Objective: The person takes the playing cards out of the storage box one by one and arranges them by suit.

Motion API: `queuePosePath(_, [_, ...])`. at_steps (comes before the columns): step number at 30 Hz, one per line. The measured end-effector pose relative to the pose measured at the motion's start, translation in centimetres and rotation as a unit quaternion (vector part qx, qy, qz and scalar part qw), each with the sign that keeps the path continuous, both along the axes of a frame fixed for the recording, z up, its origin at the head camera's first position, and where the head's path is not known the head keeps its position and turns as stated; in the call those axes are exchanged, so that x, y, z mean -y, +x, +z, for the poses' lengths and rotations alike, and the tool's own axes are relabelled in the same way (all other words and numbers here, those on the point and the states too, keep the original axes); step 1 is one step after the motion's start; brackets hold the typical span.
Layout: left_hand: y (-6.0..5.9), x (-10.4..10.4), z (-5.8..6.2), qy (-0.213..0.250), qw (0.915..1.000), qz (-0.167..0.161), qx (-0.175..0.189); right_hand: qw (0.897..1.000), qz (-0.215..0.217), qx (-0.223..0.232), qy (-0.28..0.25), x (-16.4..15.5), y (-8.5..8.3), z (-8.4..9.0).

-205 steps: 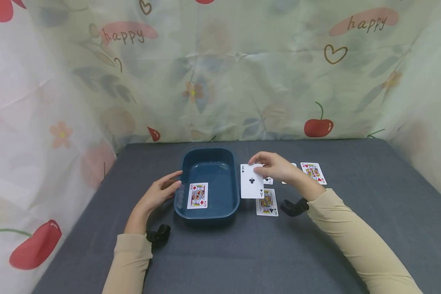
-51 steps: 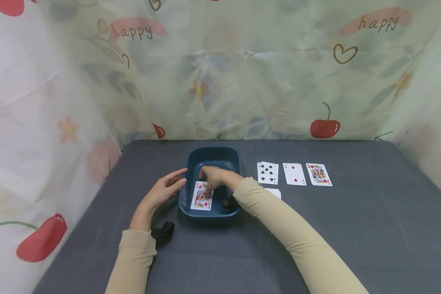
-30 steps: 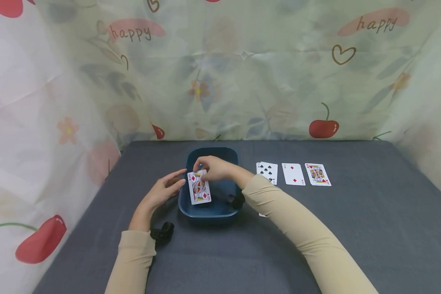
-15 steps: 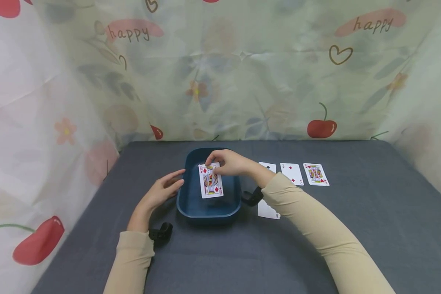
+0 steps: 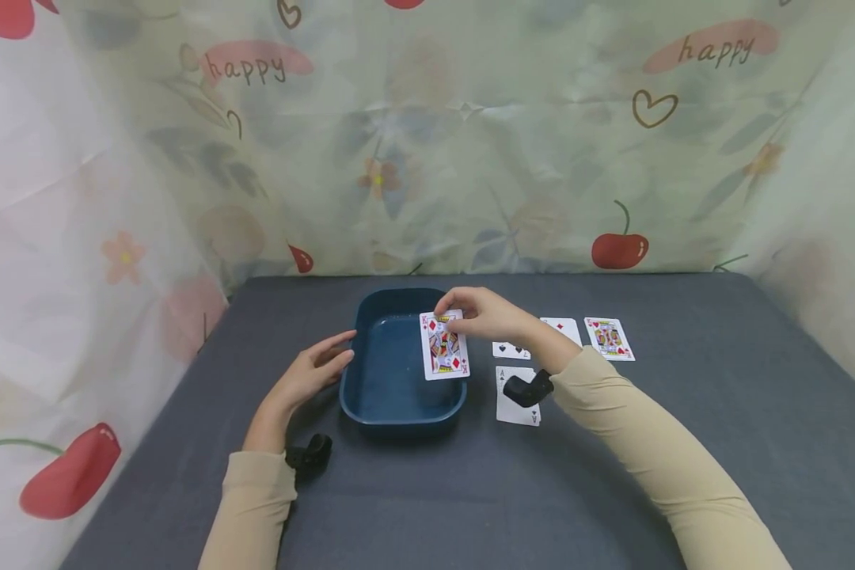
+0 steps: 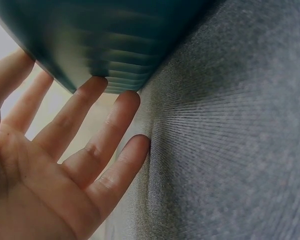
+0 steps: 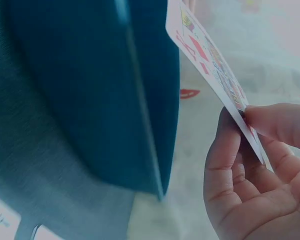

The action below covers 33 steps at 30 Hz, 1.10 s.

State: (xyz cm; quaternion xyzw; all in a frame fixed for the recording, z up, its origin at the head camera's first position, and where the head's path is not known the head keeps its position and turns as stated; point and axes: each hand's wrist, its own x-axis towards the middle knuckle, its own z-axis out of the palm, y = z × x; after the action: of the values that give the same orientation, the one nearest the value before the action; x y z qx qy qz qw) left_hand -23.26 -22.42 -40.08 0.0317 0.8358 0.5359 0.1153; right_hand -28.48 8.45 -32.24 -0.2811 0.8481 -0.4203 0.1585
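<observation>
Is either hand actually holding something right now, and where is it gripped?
The right hand pinches the king of diamonds card by its top edge. The left hand holds nothing; its straight fingers touch the blue tray.

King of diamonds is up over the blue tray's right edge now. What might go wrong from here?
The right hand pinches the king of diamonds only at its top edge, so that thin grip might slip and drop it. The ace of clubs lies partly under the right wrist; the sleeve could drag it. The left hand merely touches the blue tray, which may slide.
</observation>
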Motion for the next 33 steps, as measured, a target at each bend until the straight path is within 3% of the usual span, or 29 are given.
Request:
queuePosePath(8, [0.1,-0.1,0.1,0.002,1.0000,-0.003,-0.002,0.999,-0.031,0.006,-0.024,-3.7,1.0,-0.5])
queuePosePath(14, [0.1,0.0,0.1,-0.006,1.0000,-0.004,-0.004,0.997,-0.073,0.012,-0.027,-6.9,0.9,-1.0])
queuePosePath(20, [0.1,0.0,0.0,-0.006,1.0000,-0.004,-0.004,0.990,-0.139,0.000,0.010,-10.2,0.0,-1.9])
queuePosePath(26, [0.1,-0.1,-0.1,-0.006,0.9999,-0.005,-0.007,0.978,-0.203,0.019,0.040,-13.3,-1.6,-3.4])
queuePosePath(33, [0.1,0.0,-0.1,-0.011,0.9999,-0.002,-0.005,0.968,-0.241,0.035,0.056,-14.9,-3.1,-4.8])
